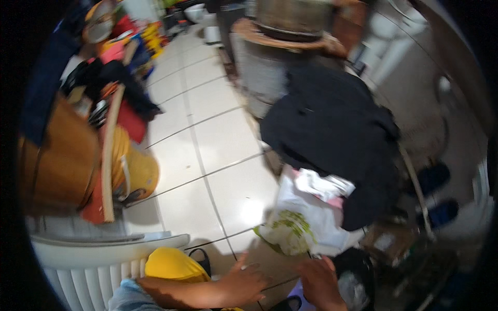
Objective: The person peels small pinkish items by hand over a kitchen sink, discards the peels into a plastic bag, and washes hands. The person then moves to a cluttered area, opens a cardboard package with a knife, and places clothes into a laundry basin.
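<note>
My left hand hangs over the tiled floor, index finger stretched forward and the other fingers loosely spread, with nothing seen in it. My right hand is to its right, its back towards me. The fingers of that hand are partly hidden, with a small pale spot at their tips, and whether they hold anything is unclear. Just ahead of both hands lies a translucent plastic bag with green print. It rests against a white sheet or sack. Below my right hand stands a dark bag with clear plastic in it.
Black cloth drapes over items at right, beside a grey drum topped by a round board. A yellow bucket and a wooden slat stand at left. Nearby are a white slatted plastic chair, a cardboard box and blue slippers.
</note>
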